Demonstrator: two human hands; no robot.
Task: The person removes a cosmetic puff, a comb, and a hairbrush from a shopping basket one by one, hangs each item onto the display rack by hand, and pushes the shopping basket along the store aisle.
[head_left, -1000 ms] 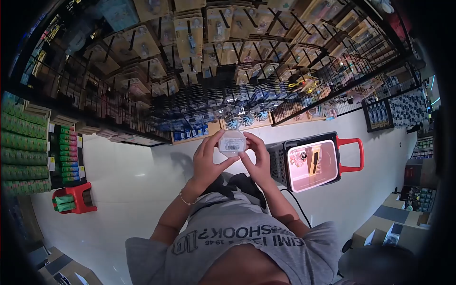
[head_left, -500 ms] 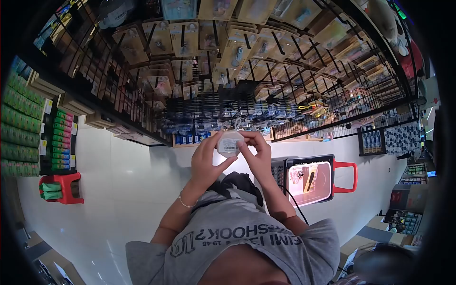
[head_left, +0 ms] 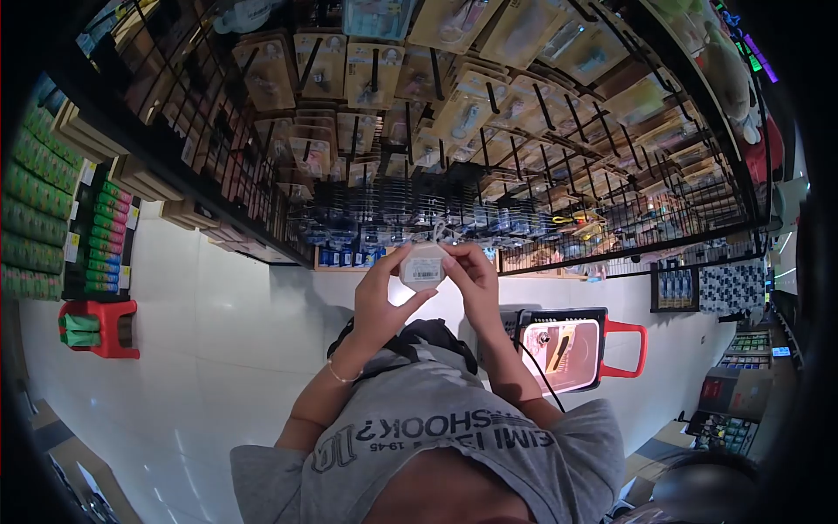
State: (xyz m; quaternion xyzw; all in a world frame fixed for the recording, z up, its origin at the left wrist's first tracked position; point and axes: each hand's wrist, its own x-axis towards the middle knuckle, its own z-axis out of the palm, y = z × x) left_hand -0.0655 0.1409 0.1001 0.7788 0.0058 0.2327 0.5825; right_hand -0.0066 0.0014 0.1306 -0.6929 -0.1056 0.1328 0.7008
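Clamped between left hand (head_left: pixel 381 297) and right hand (head_left: pixel 476 284) at opposite edges: a small pale, many-sided pack (head_left: pixel 422 271) with a whitish loop (head_left: pixel 439 230) at its top. Held out ahead of the grey printed T-shirt (head_left: pixel 436 419), in front of the rack. Little changed in the grip over the last instant; view tipped up, with more of the hanging goods showing. By the look of it, kept up for a close look rather than put down.

Turned toward the camera, with a white barcode label on its face; too small to read. Apparently flat-faced, corners cut, no damage to be made out. Right thumb laid over the upper right edge, left thumb by the lower edge.

Beyond, hung in rows on a black wire display rack (head_left: pixel 148 148), many brown carded packs (head_left: pixel 374 74). To the right, on the pale glossy floor (head_left: pixel 209 323), set down near the body: a black basket (head_left: pixel 567 312) with a red handle (head_left: pixel 626 349). Far left, a red plastic stool (head_left: pixel 109 325) bearing something green (head_left: pixel 80 323).
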